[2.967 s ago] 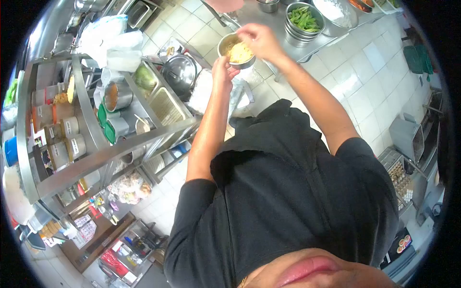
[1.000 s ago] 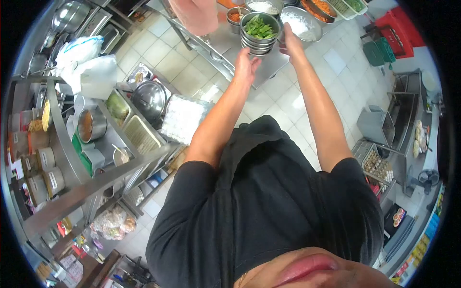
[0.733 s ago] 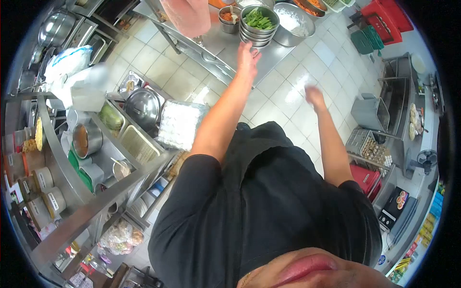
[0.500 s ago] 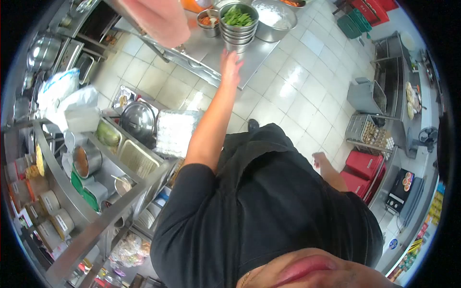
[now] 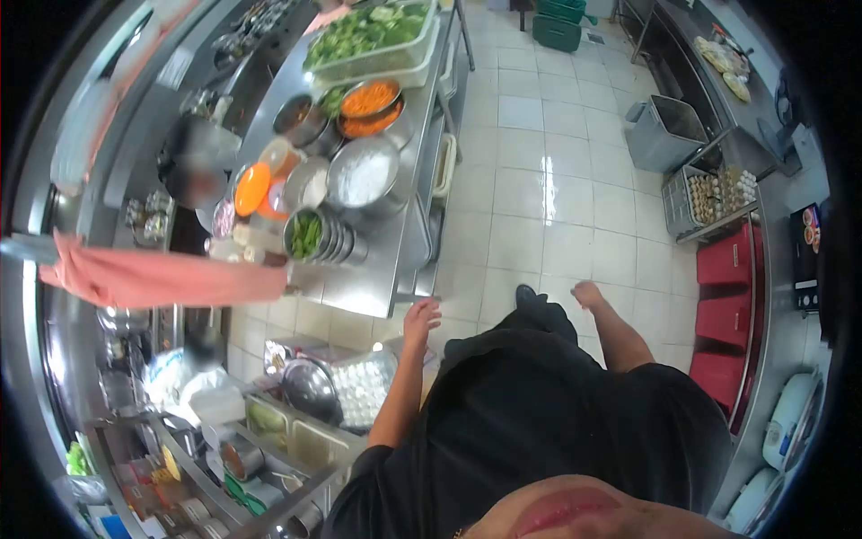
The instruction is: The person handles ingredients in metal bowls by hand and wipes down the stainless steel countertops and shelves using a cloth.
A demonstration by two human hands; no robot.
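My left hand (image 5: 420, 320) is in the air just off the near corner of the steel table (image 5: 359, 287), fingers apart and nothing in them. Closest to it on the table is a stack of steel containers (image 5: 346, 244), the top one holding cut green vegetables (image 5: 306, 235). Behind that stack stands a steel bowl of white powder (image 5: 363, 176). My right hand (image 5: 587, 295) hangs over the tiled floor at my other side, its fingers curled in, with no object visible in it.
Farther along the table are shredded carrots (image 5: 371, 101) and a tray of chopped greens (image 5: 368, 45). A pink cloth (image 5: 162, 274) hangs at the left. On the right stand a grey bin (image 5: 666, 135), a crate of eggs (image 5: 705, 198) and red containers (image 5: 723, 328). A steel lid (image 5: 310, 391) lies lower left.
My left hand has come away from the stacked containers, which stay on the table. My view has shifted, showing more table and floor ahead. The right hand remains at my side.
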